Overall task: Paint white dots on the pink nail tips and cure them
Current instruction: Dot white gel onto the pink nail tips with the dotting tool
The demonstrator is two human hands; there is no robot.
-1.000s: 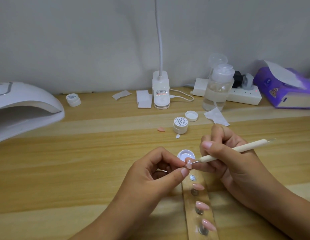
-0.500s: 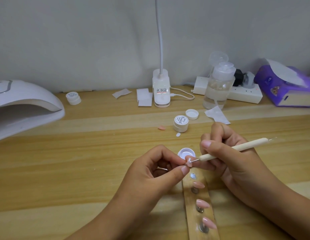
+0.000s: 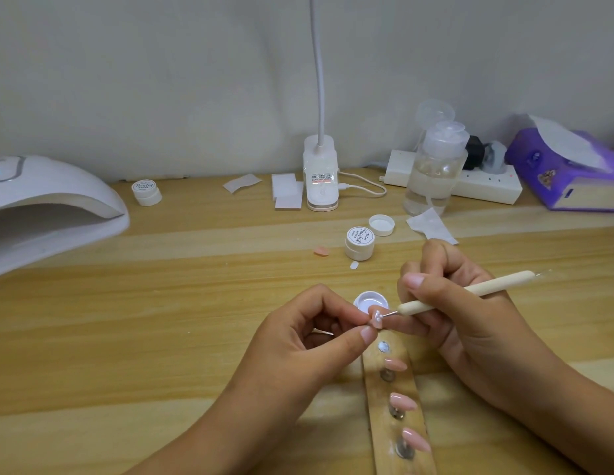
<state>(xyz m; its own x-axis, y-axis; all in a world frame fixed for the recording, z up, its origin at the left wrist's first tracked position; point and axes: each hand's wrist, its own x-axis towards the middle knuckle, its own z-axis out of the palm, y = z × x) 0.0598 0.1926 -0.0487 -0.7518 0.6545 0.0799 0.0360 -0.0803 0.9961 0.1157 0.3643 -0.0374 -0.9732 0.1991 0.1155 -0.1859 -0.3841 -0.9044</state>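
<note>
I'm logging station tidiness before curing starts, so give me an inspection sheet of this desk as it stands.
Surface: wooden table, pale planks.
Job's things: pink nail tip bearing white dots, dotting tool point at it; open paint pot just behind; wooden strip holding three pink tips, top mount vacant; nail lamp far left.
Clutter: labelled jar, loose lid, stray pink tip, second jar, paper wipes, pump bottle, tissue box.
Hands: left hand pinches the nail tip; right hand grips the dotting tool.
Cables: white cable loops from desk lamp base toward power strip.
Surroundings: plain grey wall.
</note>
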